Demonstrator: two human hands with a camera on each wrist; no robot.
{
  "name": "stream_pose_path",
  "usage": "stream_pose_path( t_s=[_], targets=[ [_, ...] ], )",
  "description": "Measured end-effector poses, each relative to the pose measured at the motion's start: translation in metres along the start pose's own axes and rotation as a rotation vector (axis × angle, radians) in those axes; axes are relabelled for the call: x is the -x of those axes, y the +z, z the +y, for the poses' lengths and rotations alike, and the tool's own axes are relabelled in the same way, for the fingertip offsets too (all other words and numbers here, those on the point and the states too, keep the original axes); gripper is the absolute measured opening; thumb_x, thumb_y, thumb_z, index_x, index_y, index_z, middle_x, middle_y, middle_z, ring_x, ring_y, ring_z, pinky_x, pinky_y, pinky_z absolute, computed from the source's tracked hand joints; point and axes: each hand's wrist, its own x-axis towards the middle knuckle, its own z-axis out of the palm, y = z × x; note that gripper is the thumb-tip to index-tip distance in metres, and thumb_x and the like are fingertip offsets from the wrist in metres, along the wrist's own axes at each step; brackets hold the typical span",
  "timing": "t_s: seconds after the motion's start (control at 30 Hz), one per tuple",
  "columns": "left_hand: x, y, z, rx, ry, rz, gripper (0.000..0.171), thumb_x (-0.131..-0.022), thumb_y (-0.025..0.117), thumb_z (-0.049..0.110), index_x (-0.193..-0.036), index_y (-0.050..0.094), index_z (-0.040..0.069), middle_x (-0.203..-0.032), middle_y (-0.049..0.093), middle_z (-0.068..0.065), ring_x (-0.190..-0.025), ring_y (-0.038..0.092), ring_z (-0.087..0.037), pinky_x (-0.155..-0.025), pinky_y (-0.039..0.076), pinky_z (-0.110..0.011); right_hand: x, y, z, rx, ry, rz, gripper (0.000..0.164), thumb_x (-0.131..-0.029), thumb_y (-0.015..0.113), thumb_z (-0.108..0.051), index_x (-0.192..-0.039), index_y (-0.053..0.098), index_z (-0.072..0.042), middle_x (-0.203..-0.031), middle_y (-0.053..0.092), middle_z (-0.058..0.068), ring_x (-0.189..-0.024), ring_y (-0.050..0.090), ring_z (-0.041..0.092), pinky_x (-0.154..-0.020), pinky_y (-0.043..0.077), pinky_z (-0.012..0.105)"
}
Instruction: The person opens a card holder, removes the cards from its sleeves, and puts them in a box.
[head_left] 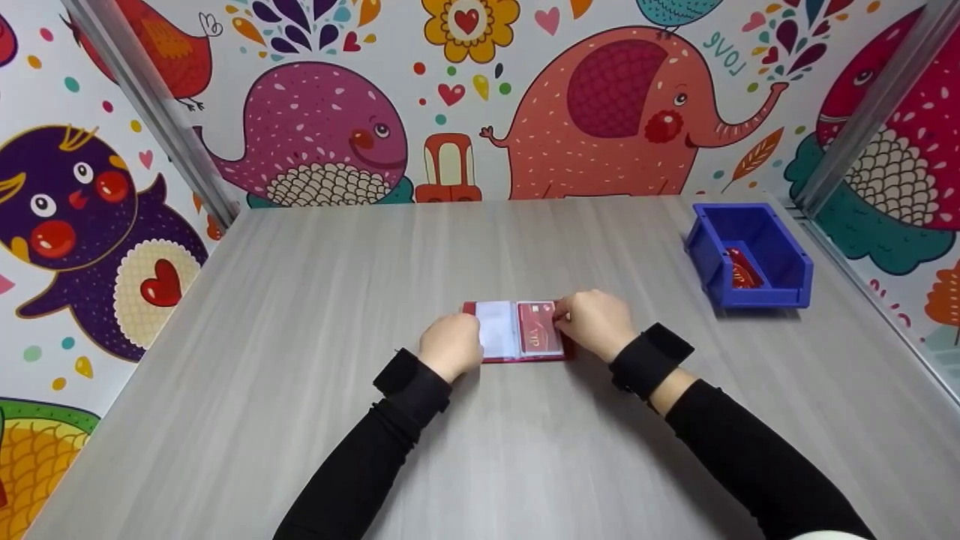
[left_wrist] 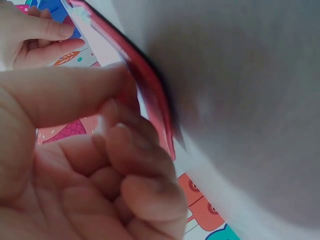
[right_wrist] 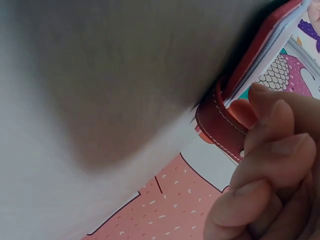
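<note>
A red card holder [head_left: 496, 330] lies spread on the table, its clear sleeves facing up. Its right-hand sleeve shows a red VIP card [head_left: 540, 334]. My left hand [head_left: 451, 346] pinches the holder's left edge between thumb and curled fingers; the red cover [left_wrist: 155, 95] shows beside them in the left wrist view. At the right edge, my right hand [head_left: 598, 322] has thumb and forefinger closed on the holder's side. In the right wrist view a stitched red strap [right_wrist: 216, 125] loops out by these fingertips, which partly hide what they pinch.
A blue plastic bin [head_left: 772, 296] stands at the table's back right, with red cards [head_left: 742, 270] inside. Behind the grey wood-grain table [head_left: 315, 300] rises a wall panel [head_left: 465, 97] printed with cartoon animals. Metal posts [head_left: 150, 105] mark the corners.
</note>
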Motion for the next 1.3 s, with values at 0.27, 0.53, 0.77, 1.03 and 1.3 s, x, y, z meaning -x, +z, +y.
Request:
stream_pose_path(
  t_s=[0.27,0.53,0.77,1.03,1.3],
  targets=[
    [-0.0015,0.0003,0.0001,0.024,-0.026,-0.038,0.012,-0.079,0.063,0.001,-0.068,0.059,0.006,-0.072,0.063,-0.008,-0.069,0.061,-0.028,-0.06,0.052,-0.045,0.003,0.0006,-0.002,0.012,0.023,-0.05,0.014,-0.083,0.079,-0.014,-0.097,0.08,-0.011,-0.089,0.074,0.006,-0.075,0.066,0.023,-0.064,0.054,0.044],
    [-0.0014,-0.0008,0.0003,0.032,-0.022,-0.043,0.01,-0.078,0.063,0.001,-0.069,0.06,0.005,-0.072,0.062,-0.008,-0.067,0.059,-0.027,-0.06,0.051,-0.045,0.0018,-0.0004,-0.0022,-0.003,0.031,-0.086,0.016,-0.085,0.078,-0.014,-0.1,0.079,-0.009,-0.093,0.074,0.007,-0.077,0.065,0.022,-0.068,0.054,0.044],
    [-0.0023,-0.0009,-0.0003,0.025,-0.021,-0.049,0.011,-0.08,0.062,0.001,-0.071,0.06,0.005,-0.071,0.061,-0.007,-0.065,0.056,-0.025,-0.062,0.051,-0.044,0.0012,-0.0029,-0.0038,-0.011,0.033,-0.115,0.016,-0.086,0.077,-0.015,-0.1,0.079,-0.008,-0.095,0.074,0.009,-0.078,0.065,0.023,-0.071,0.054,0.044],
    [-0.0021,-0.0014,-0.0003,0.025,-0.032,-0.062,0.009,-0.081,0.065,0.004,-0.072,0.06,0.004,-0.073,0.061,-0.007,-0.066,0.056,-0.025,-0.063,0.051,-0.044,0.0008,-0.0021,-0.005,-0.012,0.056,-0.13,0.019,-0.086,0.078,-0.016,-0.103,0.079,-0.008,-0.097,0.074,0.01,-0.078,0.063,0.023,-0.072,0.054,0.044],
    [-0.0029,-0.0037,0.0015,-0.001,-0.03,-0.067,0.007,-0.08,0.066,0.005,-0.074,0.063,0.004,-0.078,0.066,-0.01,-0.072,0.063,-0.029,-0.062,0.052,-0.045,0.0013,-0.002,-0.0051,0.004,0.04,-0.109,0.014,-0.084,0.078,-0.014,-0.098,0.08,-0.009,-0.094,0.074,0.009,-0.078,0.066,0.024,-0.068,0.054,0.045]
  ],
)
